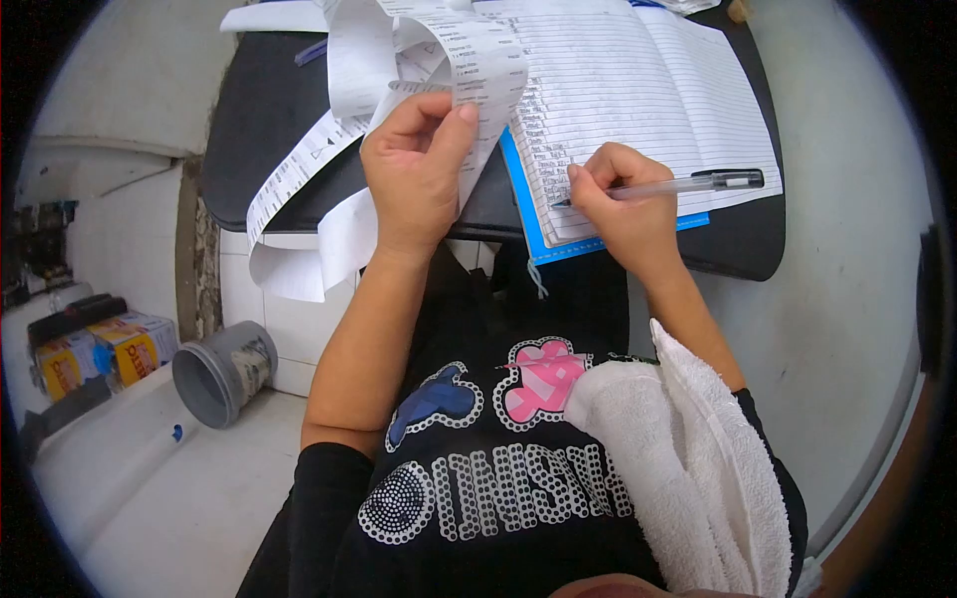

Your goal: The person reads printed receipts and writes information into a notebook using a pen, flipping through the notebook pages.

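A long printed receipt is pinched between the thumb and fingers of my left hand, and its curled lengths hang over the table's near edge. My right hand is closed round a pen with a clear barrel and a black cap on its back end. The pen's tip rests on the left page of an open lined notebook, beside a column of handwriting. Under the notebook shows a bright blue cover. Part of the receipt hides the notebook's left edge.
The black table holds another pen at its far left. A white towel lies over my right side. On the floor to the left are a grey bucket lying tipped and some yellow-and-white boxes. A wall stands close on the right.
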The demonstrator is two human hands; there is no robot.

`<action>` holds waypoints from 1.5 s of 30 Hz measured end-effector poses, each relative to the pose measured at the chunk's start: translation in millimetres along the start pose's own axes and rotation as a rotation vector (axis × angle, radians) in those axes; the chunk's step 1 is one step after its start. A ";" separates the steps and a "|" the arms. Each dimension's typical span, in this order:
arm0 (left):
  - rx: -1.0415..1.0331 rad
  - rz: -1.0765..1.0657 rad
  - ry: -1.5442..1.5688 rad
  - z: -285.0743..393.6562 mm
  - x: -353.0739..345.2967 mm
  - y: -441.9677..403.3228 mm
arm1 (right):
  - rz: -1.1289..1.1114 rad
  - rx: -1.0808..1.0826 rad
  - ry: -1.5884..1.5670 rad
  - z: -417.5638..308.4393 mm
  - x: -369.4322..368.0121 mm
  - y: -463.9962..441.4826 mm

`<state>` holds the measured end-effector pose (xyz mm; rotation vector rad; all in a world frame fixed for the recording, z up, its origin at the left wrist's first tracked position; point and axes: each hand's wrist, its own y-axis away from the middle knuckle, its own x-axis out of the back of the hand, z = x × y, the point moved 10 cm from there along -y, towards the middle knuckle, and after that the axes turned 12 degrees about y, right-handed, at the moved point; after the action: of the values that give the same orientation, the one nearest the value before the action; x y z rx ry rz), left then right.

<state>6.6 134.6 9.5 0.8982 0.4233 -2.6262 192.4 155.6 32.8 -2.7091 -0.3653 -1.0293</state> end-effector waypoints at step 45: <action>0.109 0.129 0.250 -7.8 14.1 -6.1 | 0.024 -0.004 -0.036 6.6 8.6 2.6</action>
<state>-2.3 140.0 -4.3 1.2525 0.2740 -2.4478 203.5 156.3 33.5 -2.7320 -0.3356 -0.9773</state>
